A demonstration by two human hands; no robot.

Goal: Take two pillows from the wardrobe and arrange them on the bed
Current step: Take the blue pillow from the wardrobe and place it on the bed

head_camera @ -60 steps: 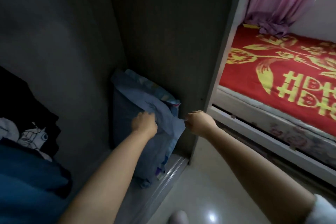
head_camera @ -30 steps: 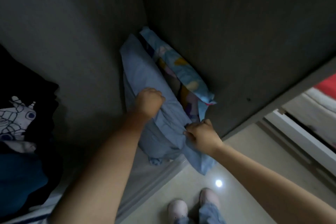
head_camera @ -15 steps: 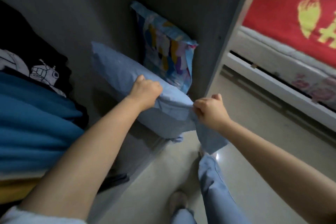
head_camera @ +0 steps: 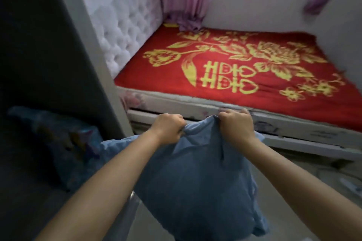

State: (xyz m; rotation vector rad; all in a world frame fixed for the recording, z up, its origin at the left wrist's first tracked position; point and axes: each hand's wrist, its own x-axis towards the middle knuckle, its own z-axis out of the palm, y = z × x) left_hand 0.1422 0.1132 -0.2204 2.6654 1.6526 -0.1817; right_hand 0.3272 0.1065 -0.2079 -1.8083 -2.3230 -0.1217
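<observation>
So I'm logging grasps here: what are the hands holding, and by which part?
Both the left hand and the right hand hold the plain blue pillow, bunching the fabric along its top edge.

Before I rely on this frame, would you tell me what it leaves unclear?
- Head view: patterned pillow in the wardrobe is dark and blurred; its print is unreadable.
- Blue pillow: lower end cut off by the frame's bottom edge.
- Left hand and right hand: fingers curl under the fabric, hidden.
</observation>
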